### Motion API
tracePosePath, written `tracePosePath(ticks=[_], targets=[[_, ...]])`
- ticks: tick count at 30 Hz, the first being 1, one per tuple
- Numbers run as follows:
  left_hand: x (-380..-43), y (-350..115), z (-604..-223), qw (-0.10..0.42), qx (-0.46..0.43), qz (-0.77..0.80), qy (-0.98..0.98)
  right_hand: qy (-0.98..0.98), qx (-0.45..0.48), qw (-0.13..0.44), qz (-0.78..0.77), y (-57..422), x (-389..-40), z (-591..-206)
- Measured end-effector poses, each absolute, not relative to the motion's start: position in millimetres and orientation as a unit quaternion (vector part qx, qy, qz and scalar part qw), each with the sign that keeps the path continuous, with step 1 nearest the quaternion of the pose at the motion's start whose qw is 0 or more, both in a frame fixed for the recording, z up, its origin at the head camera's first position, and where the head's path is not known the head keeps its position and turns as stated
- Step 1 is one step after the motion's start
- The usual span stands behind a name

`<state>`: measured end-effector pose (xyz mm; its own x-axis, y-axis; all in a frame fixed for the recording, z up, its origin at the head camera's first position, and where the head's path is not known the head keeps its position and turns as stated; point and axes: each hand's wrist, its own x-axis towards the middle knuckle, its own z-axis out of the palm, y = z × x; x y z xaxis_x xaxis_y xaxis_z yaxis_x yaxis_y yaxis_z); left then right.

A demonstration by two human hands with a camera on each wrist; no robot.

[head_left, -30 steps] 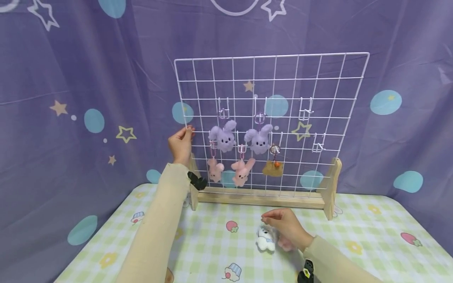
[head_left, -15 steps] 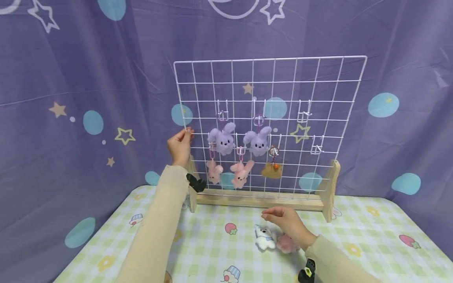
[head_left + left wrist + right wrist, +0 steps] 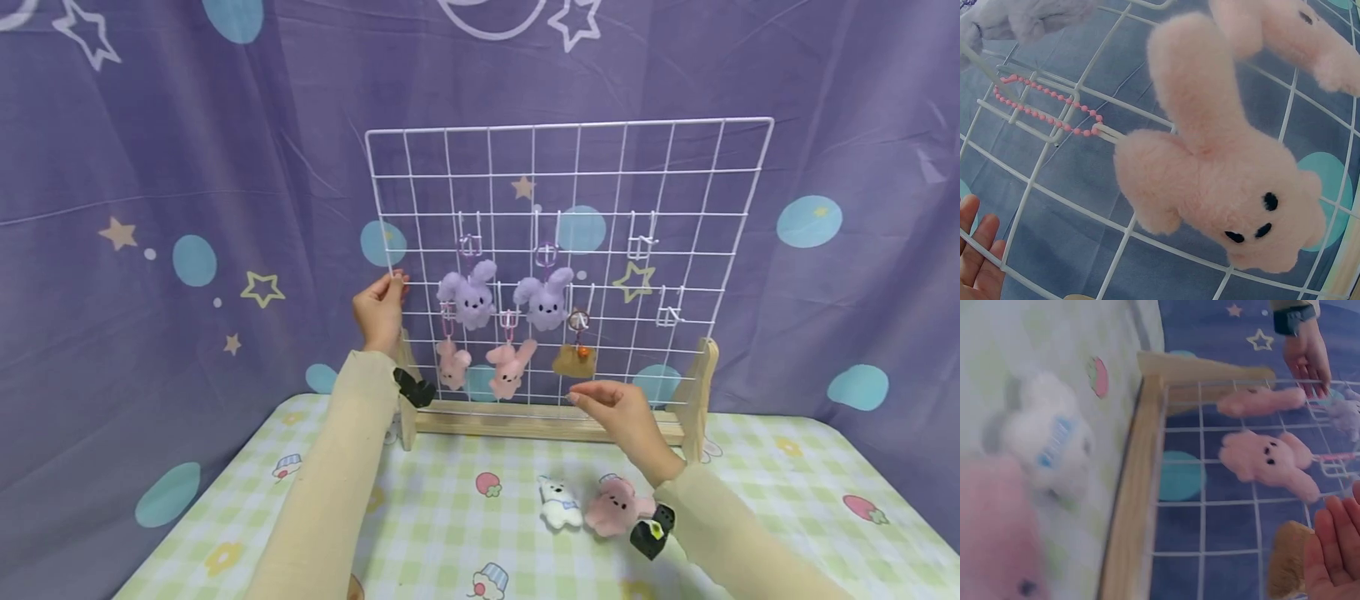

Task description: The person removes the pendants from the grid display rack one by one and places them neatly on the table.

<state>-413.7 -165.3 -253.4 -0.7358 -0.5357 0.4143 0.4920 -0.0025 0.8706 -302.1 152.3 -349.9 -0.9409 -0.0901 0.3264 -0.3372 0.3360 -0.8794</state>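
My left hand (image 3: 380,312) grips the left edge of a white wire grid panel (image 3: 577,125), and its fingertips (image 3: 985,231) show beside the edge wire in the left wrist view. My right hand (image 3: 622,417) is raised in front of the panel's lower part, just below a brown plush keychain (image 3: 568,363); its fingers look fairly straight in the right wrist view, with nothing seen in them. Below it on the table lie a white plush keychain (image 3: 560,505) with a blue bow and a pink plush keychain (image 3: 615,506).
Two purple bunny keychains (image 3: 545,310) and two pink bunny keychains (image 3: 512,371) hang from white hooks. Bare hooks (image 3: 641,246) sit at the panel's right. A wooden base (image 3: 547,421) supports the panel on a checked tablecloth (image 3: 427,533), before a purple curtain (image 3: 187,150).
My right hand has risen from above the white plush keychain to the panel's lower part, uncovering more of the pink one on the table. My left hand keeps its grip on the panel.
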Motion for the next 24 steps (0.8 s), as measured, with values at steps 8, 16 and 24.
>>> tracePosePath(ticks=[8, 16, 24], targets=[[-413.3, -164.1, -253.7, 0.366, 0.021, -0.701, -0.611, -0.785, 0.112, 0.192, 0.578, 159.1, -323.2, -329.1], [-414.2, -163.6, -254.0, 0.374, 0.019, -0.696, -0.613, -0.775, 0.078, 0.238, 0.581, 159.0, -336.3, -314.3], [-412.4, -165.7, -253.3, 0.369, 0.020, -0.695, -0.617, -0.736, 0.075, 0.287, 0.609, 160.6, -359.2, -318.8]])
